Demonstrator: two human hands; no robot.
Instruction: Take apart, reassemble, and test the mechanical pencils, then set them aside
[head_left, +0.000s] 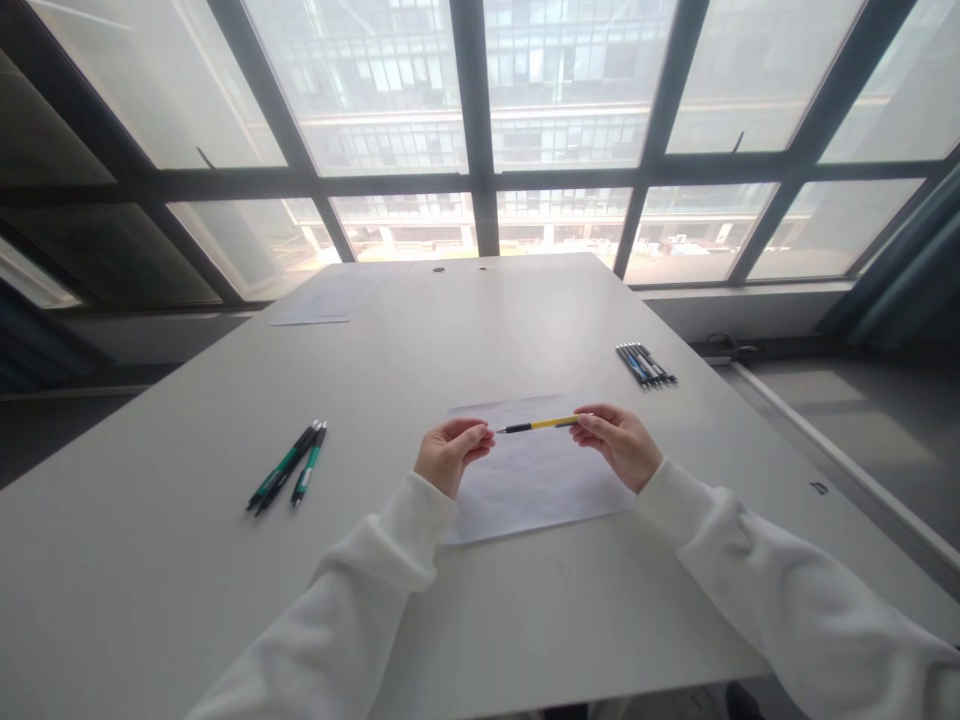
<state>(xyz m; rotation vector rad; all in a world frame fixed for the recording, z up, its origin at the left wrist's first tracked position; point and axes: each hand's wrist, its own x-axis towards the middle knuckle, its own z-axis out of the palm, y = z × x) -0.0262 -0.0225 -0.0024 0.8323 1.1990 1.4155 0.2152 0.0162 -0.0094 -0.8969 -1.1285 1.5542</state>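
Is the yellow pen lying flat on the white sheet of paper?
No, the right hand holds the slim yellow pen above the white paper sheet.

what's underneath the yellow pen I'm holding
A white sheet of paper lies on the table under the yellow pen, held between left hand and right hand. Whatever the hands cover is hidden.

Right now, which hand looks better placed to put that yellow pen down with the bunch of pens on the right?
Probably the right hand. It grips the yellow pen by its rear end and is nearer the pen bunch. The left hand is at the tip, farther away.
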